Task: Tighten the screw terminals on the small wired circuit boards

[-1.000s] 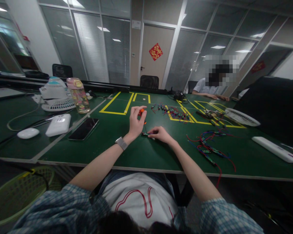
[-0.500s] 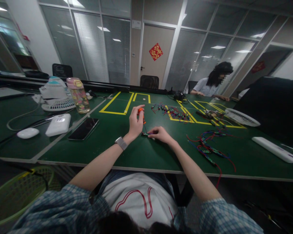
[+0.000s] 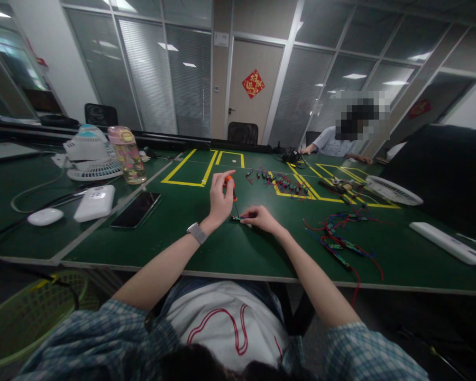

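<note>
My left hand (image 3: 221,198) is closed around the orange handle of a screwdriver (image 3: 234,197). The thin shaft slants down to a small green circuit board (image 3: 235,218) on the table. My right hand (image 3: 258,218) pinches the right end of that board between thumb and fingers and rests on the tabletop. Whether the tip sits in a screw is too small to tell. To the right lie several loose circuit boards (image 3: 335,246) with red and blue wires. Farther back is a row of similar wired boards (image 3: 285,182).
Left of my arms are a black phone (image 3: 136,210), a white box-shaped device (image 3: 95,203), a white mouse (image 3: 45,217), a bottle (image 3: 127,156) and a fan (image 3: 91,156). A white bar (image 3: 448,243) lies at right. Another person (image 3: 335,142) sits across the green table (image 3: 238,254).
My hands, the screwdriver and the board stay almost in place. Across the table, the other person has stretched an arm to the left, toward the black cables.
</note>
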{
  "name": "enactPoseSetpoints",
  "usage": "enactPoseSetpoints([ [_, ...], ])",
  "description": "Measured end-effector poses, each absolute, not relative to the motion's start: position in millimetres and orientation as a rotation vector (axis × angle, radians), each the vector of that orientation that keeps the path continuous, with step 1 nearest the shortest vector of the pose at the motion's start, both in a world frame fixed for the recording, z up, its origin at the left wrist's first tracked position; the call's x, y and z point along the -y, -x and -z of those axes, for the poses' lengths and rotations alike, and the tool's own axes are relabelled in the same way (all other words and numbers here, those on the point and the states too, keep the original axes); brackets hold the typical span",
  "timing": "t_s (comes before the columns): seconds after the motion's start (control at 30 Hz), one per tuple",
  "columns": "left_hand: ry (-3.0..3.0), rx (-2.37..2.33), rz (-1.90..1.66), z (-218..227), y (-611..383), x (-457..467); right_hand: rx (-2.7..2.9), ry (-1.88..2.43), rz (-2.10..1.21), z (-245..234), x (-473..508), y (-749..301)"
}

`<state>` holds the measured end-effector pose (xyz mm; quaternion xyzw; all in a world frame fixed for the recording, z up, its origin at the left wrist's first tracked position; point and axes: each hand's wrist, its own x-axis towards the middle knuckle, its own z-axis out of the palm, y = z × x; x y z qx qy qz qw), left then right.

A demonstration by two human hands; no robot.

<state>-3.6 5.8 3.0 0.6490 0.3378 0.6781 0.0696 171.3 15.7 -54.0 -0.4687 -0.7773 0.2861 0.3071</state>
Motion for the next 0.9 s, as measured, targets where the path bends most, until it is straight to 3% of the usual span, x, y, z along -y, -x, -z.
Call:
enactPoseSetpoints([
  [0.9, -2.003, -1.011, -2.014, -3.2, 3.4, -3.5, 2.059, 1.224, -0.795, 54.8, -16.8, -171.9],
])
